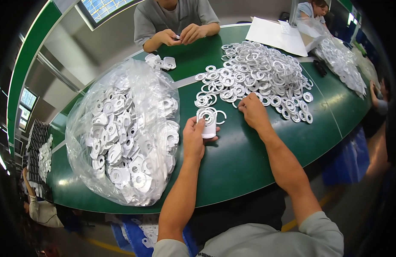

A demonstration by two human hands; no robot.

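Head-worn fisheye looks down across the table (238,165)

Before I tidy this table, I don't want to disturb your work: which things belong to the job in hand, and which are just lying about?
Job in hand: white part in the left hand; white rings by the right hand; clear bag of similar parts.

Seemingly lying about: white sheets; small black object, kind unclear.

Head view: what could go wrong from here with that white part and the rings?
The right hand is at the near edge of the ring pile, where rings overlap, so it might drag extra ones loose. A C-shaped ring lies close beside the white part in the left hand and could get knocked. The left forearm is near the bag; a sweep might catch its plastic.
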